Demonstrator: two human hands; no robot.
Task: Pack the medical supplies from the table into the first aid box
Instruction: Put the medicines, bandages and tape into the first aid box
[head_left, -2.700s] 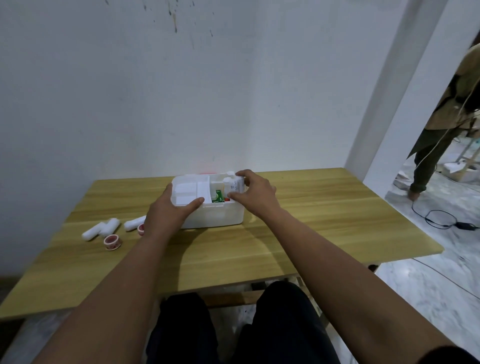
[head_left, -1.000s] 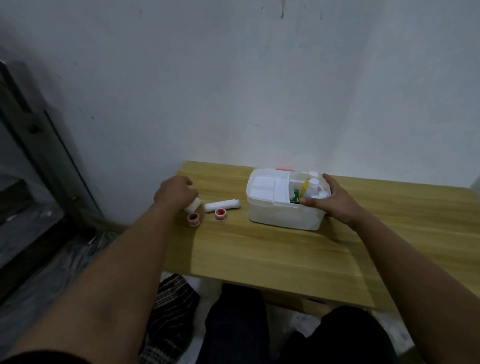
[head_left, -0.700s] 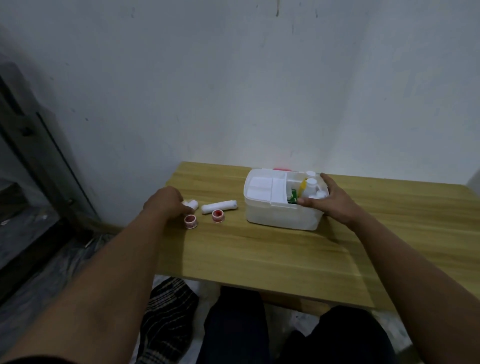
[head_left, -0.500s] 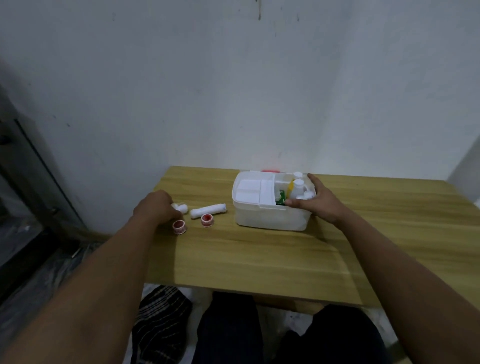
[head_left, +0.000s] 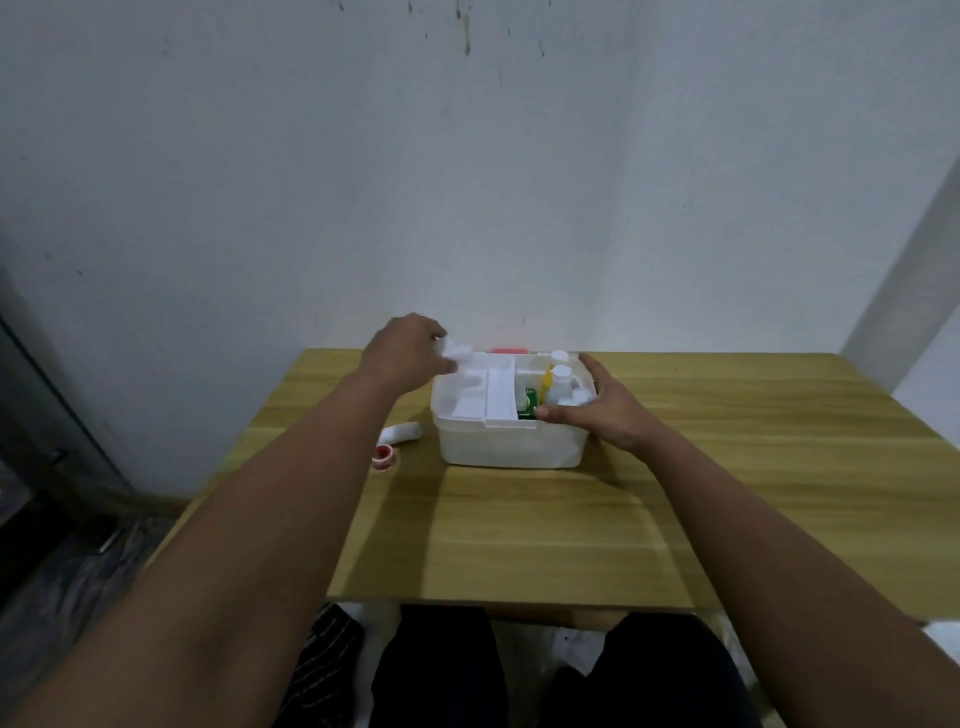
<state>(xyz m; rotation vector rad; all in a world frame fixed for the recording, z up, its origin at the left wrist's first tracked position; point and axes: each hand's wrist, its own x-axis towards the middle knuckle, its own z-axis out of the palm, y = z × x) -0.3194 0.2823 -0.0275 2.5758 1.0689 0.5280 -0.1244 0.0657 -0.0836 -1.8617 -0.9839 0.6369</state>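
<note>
The white first aid box (head_left: 506, 447) stands open on the wooden table (head_left: 545, 525). My left hand (head_left: 408, 351) hovers over the box's back left corner, shut on a white bandage roll (head_left: 458, 353). My right hand (head_left: 602, 410) grips the box's right front rim. White bottles (head_left: 561, 376), a yellow item and a green packet (head_left: 529, 405) fill the right compartment. The left compartment holds white trays. Another bandage roll (head_left: 401, 432) and a red-cored tape roll (head_left: 385, 457) lie on the table left of the box.
A white wall rises right behind the table. A small red object (head_left: 503, 351) peeks out behind the box. The table's left edge is close to the tape roll, with dark floor and a dark frame (head_left: 47, 405) beyond it. My legs are under the near edge.
My left hand has lifted a bandage roll from the table and carried it right, over the box. My right hand stayed on the box. One tape roll is hidden behind my forearm now.
</note>
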